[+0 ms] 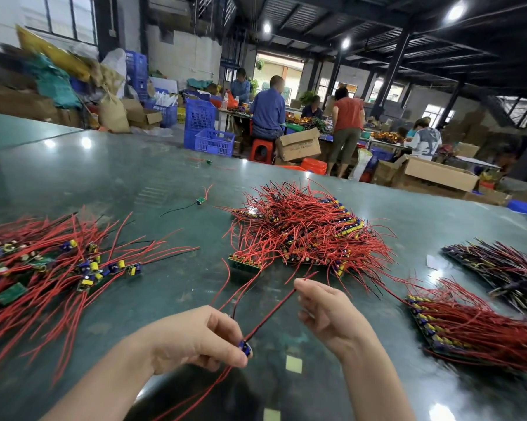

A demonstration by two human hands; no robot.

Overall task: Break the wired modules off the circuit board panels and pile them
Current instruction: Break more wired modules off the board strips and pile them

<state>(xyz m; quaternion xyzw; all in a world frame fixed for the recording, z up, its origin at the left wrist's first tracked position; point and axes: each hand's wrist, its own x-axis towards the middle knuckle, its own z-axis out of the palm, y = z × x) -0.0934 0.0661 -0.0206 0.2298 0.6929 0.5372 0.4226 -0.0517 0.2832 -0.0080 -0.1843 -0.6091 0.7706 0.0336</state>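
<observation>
**One Module Free, Its Wires Drawn Straight**

At the near edge of the green table [74, 177], you hold a single wired module [245, 348] pinched in the curled fingers of your left hand [195, 338], just above the tabletop. Your right hand [326, 311] is raised beside it, palm turned inward, fingertips nipping the far end of the module's red wires [271, 314], the other fingers loosely bent. The wires run taut between the two hands, likely so they stay untangled before the piece joins the loose pile [43, 268] at left. The stacked panels [301, 232] wait in the middle, just beyond your hands, within easy reach for the next snap; more panels [468, 326] lie at right. Both forearms angle in from the near edge, wrists lifted off the surface. Two stray modules [200, 200] lie farther out.
</observation>
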